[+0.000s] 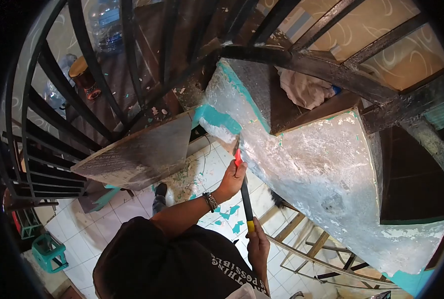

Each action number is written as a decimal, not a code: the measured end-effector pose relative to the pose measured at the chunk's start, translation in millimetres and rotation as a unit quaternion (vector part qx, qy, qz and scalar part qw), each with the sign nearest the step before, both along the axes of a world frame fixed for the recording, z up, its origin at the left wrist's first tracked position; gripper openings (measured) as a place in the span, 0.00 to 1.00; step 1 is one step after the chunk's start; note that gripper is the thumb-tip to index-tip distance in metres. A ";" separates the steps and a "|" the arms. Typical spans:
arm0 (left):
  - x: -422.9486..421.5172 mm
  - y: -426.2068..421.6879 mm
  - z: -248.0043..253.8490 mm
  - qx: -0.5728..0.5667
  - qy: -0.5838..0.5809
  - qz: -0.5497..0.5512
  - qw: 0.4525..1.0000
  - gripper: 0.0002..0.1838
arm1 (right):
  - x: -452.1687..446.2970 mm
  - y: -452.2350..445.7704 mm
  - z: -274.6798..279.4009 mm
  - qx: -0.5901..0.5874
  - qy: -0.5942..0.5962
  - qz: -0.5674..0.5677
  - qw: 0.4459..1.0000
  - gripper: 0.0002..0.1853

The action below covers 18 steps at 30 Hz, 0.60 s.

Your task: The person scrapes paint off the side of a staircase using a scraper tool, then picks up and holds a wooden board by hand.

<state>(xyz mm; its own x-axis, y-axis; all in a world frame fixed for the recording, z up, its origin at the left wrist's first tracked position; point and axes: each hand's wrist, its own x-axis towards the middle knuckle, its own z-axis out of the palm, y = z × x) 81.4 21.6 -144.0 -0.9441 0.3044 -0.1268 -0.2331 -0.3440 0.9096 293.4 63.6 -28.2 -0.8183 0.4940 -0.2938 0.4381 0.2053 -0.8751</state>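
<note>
My left hand, with a bracelet on its wrist, is closed around a red-handled scraper. The scraper's tip points at the edge of the concrete stair side, just below a patch of turquoise paint. Lower down, my right hand grips a long tool with a black and yellow handle. The black shaft rises towards my left hand; its upper end is hidden there, so I cannot make out its head. Much of the stair side is bare grey and white, with turquoise along its upper edge.
Black metal railings curve around the staircase. A crumpled cloth lies on a dark step, and a jar stands on the left. Turquoise paint flakes litter the tiled floor. A wooden ladder and a green stool are below.
</note>
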 end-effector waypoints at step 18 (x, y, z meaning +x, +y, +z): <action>-6.5 -2.5 -14.6 -0.023 0.003 0.002 1.000 0.13 | -5.1 -9.5 -11.3 0.079 0.074 0.039 0.993 0.21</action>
